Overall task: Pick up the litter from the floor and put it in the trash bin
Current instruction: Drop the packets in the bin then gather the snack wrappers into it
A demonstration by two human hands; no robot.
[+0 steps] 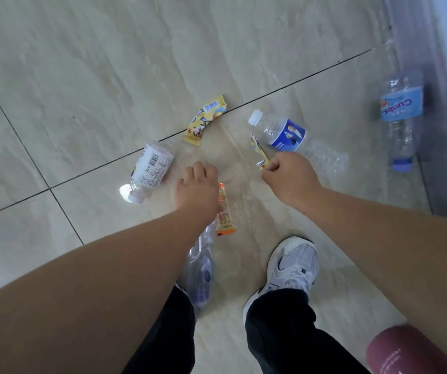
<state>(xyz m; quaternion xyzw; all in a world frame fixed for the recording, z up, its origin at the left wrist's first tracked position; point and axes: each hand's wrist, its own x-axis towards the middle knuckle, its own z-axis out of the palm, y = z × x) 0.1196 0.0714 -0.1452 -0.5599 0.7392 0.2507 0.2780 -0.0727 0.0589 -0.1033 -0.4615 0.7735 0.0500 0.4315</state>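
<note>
On the far left of the pale tiled floor (82, 76), a small clear plastic bottle with a white barcode label (150, 171) is lying on its side, its neck pointing toward the person. It looks empty.

Just beside it the left hand (198, 188) is reaching down, curled into a loose fist. Under the wrist an orange snack wrapper (225, 211) and a crushed clear plastic bottle (202, 268) are showing; they seem to be hanging from this hand, but the grip is hidden, so I cannot tell if the fingers are clamped on them.

Further up, a yellow crumpled candy wrapper (206, 118) is lying across the dark tile joint, not touched by anyone.

The right hand (288, 172) is holding its fingers (270, 170) pinched together on a thin yellow strip wrapper (260, 152), probably because so flat a thing is easier to lift by its end.

Just beside it a clear water bottle with a white cap and dark blue label (284, 133) is lying, seemingly empty. Well apart, near the wall, a bigger clear bottle with a light blue label and blue cap (401, 114) is lying too.

The trash bin is not in view, so most of the litter is not yet collected, in my judgement.
</note>
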